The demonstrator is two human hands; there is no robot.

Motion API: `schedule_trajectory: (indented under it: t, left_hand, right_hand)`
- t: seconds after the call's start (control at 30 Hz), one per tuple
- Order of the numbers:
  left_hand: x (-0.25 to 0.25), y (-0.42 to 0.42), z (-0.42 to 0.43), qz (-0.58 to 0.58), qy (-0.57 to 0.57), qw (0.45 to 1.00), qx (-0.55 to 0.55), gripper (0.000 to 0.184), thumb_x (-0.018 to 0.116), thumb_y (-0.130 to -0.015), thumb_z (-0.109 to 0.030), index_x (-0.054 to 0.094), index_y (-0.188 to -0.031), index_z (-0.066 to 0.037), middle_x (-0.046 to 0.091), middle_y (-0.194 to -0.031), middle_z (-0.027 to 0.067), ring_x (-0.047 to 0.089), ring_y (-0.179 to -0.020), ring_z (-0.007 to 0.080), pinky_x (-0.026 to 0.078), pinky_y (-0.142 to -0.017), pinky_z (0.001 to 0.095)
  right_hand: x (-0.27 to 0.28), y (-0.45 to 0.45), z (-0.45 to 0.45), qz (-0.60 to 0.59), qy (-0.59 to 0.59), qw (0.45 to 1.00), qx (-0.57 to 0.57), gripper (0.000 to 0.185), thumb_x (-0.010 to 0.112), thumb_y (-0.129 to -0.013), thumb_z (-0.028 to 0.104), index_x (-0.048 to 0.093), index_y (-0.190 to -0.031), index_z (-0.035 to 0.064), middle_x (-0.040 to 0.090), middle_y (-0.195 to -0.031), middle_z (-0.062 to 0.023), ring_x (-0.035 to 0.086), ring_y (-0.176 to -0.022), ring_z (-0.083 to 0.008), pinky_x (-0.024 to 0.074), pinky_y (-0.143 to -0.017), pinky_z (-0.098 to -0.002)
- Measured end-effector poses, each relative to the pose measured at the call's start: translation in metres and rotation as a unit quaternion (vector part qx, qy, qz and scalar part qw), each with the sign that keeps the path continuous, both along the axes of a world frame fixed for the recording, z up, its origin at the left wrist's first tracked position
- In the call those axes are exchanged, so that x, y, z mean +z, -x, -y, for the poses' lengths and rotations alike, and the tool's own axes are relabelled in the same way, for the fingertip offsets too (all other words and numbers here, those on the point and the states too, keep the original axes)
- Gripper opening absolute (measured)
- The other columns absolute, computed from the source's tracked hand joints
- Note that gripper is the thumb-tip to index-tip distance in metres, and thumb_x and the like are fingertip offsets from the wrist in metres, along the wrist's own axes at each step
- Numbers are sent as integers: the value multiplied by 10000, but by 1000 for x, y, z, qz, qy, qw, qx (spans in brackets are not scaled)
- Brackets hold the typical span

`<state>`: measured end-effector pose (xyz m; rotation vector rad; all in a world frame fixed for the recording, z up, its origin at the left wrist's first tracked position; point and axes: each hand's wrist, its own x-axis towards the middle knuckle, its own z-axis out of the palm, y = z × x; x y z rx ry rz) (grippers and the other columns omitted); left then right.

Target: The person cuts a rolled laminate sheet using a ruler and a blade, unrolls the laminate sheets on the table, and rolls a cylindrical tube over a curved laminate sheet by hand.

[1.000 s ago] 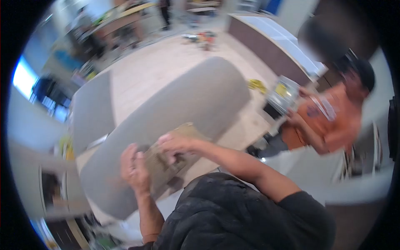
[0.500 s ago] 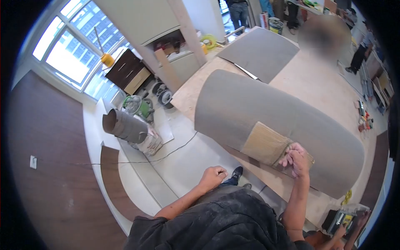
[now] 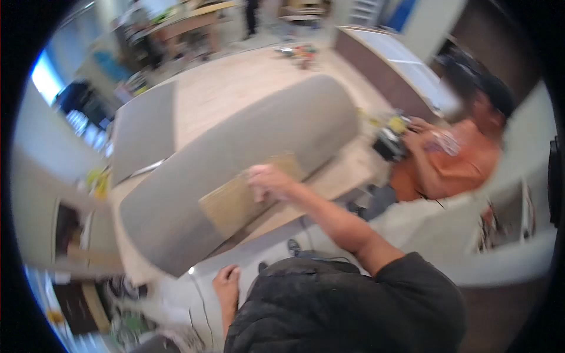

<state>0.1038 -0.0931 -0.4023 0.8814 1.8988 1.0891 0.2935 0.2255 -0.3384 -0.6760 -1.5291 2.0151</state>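
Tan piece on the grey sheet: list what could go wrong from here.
1. The tan piece lies along the near edge of the grey sheet, so it might slip off that side if pushed.
2. Only the right hand is at the tan piece; the left hand hangs clear of the sheet, so the sheet could shift unsteadied.
3. A dark cable lies on the floor near the person and might catch a foot.

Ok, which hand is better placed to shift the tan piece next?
Probably the right hand: it is at the tan piece on the grey sheet, while the left hand hangs apart from both, beyond the sheet's near edge.
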Motion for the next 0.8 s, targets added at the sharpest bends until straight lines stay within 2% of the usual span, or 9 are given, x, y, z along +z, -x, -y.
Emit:
schedule_trajectory:
  t: [0.03,0.1,0.23,0.37,0.43,0.5,0.63,0.7,0.8]
  left_hand:
    - [11,7,-10,34,-14,999,4,205,713,-864,-115,735,-1014,23,741,-930,133,697,-879,228,537,-837,331]
    - [41,14,-34,-21,-84,996,-33,191,694,-874,-98,729,-1015,26,732,-942,136,692,-886,228,532,-851,331]
    - [85,0,-60,-142,-251,952,-100,179,661,-894,-73,717,-1031,27,724,-987,143,687,-920,232,524,-877,343]
    - [126,-35,-106,-145,-318,932,-99,164,644,-913,-56,713,-1041,20,725,-1032,159,684,-956,260,518,-899,365]
    - [126,-56,-130,-128,-315,935,-98,157,640,-921,-59,718,-1035,16,724,-1037,153,684,-957,258,518,-899,365]
    - [125,-86,-148,-119,-308,939,-100,155,643,-921,-66,719,-1030,14,726,-1020,144,684,-948,252,521,-892,363]
    - [104,-154,-183,-107,-256,949,-151,151,662,-912,-79,726,-1013,13,730,-979,126,685,-929,231,523,-878,349]
    - [94,-198,-198,-66,-208,961,-171,153,677,-903,-92,730,-1001,13,731,-958,122,686,-923,222,522,-875,339]
    - [91,-257,-215,12,-65,981,-182,167,692,-893,-109,733,-988,21,732,-956,128,686,-925,215,519,-884,330]
  right_hand:
    - [4,-4,6,25,10,999,-38,194,645,-971,237,593,-944,52,644,-711,-44,638,-605,-148,521,-567,-292]
    - [19,-1,17,48,21,996,-69,215,635,-982,256,602,-948,46,639,-696,-43,635,-603,-133,515,-564,-277]
    - [57,-78,55,81,-5,984,-157,224,641,-977,254,614,-987,32,643,-717,-38,635,-612,-120,529,-583,-254]
    - [74,-181,27,94,-59,957,-269,226,658,-963,246,627,-1024,31,648,-736,-33,635,-618,-117,539,-598,-262]
    - [91,-239,1,108,-71,934,-332,196,655,-968,237,624,-993,45,649,-752,-30,649,-664,-119,549,-633,-274]
    - [83,-304,-43,92,-96,911,-391,192,655,-970,235,621,-977,46,636,-738,-24,631,-635,-112,544,-598,-262]
    - [94,-419,-144,132,-132,829,-528,142,630,-961,191,627,-946,51,622,-728,-27,602,-594,-104,518,-544,-257]
    - [78,-489,-203,190,-205,776,-566,184,643,-927,213,650,-967,33,640,-742,-42,630,-631,-119,514,-541,-269]
    - [68,-569,-260,305,-206,688,-625,280,658,-828,264,715,-940,14,714,-800,-145,701,-709,-257,560,-693,-393]
